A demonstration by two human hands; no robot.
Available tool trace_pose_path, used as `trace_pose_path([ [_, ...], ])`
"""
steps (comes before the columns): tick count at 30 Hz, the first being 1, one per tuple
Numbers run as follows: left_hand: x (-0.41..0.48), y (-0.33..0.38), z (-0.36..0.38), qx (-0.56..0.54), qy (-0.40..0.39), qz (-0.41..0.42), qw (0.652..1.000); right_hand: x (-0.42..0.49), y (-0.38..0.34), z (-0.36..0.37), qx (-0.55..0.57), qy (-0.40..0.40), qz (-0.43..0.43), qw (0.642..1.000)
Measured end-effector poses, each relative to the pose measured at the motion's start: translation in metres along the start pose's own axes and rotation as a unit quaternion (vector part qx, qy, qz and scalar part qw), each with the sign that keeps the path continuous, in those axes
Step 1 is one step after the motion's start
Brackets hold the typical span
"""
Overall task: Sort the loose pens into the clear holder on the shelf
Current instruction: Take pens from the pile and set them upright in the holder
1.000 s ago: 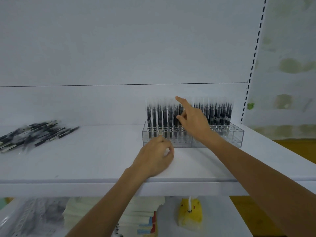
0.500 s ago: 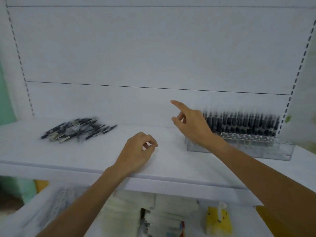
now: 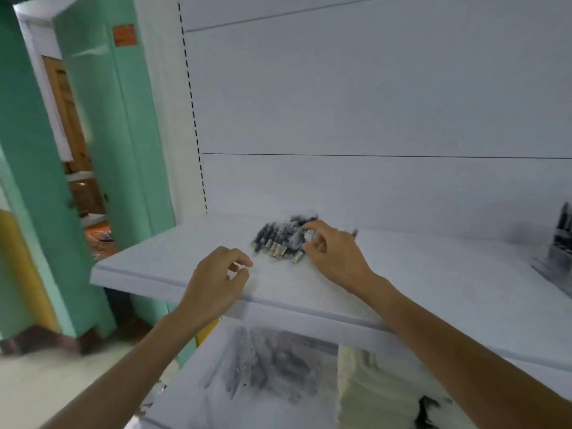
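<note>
The loose pens (image 3: 280, 239), dark with pale ends, lie in a blurred pile on the white shelf (image 3: 433, 274), near its back wall. My right hand (image 3: 335, 257) rests on the pile's right side. Its index finger and thumb are spread around the near pen ends, and no pen is lifted. My left hand (image 3: 216, 281) hovers over the shelf's front edge, left of the pile, with fingers loosely curled and holding nothing. The clear holder (image 3: 558, 246), with dark pens standing in it, shows only at the far right edge of the view.
Below the shelf a lower shelf holds a clear bag of dark items (image 3: 269, 363) and cream stacks (image 3: 359, 391). A green wall and doorway (image 3: 77, 150) stand to the left of the shelving. The perforated shelf upright (image 3: 193, 119) rises at the shelf's left end.
The view swung left, so the holder slid to the right edge. My right hand moved from the holder across to the pen pile. My left hand moved left along the shelf's front.
</note>
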State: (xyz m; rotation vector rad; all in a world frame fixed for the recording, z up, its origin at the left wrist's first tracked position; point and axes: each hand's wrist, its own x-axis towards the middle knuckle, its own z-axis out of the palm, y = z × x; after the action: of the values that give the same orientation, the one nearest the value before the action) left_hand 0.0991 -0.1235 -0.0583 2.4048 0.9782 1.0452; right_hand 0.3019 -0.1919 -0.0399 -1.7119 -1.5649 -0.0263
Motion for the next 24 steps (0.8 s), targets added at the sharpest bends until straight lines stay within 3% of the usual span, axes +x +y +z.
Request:
trace_pose_path([
  [8,0.049,-0.042,0.005,0.028,-0.063,-0.027,0.997,0.022,-0.002,0.022,-0.033,-0.048,0.02,0.998],
  [14,0.094,-0.057,0.016,0.064,-0.122,-0.027,0.99,0.079,0.004,0.017,-0.027,0.005,0.014,1.0],
  [24,0.149,-0.086,0.033,0.108,-0.21,0.041,0.971,0.135,0.011,0.057,-0.037,-0.063,0.006,0.997],
])
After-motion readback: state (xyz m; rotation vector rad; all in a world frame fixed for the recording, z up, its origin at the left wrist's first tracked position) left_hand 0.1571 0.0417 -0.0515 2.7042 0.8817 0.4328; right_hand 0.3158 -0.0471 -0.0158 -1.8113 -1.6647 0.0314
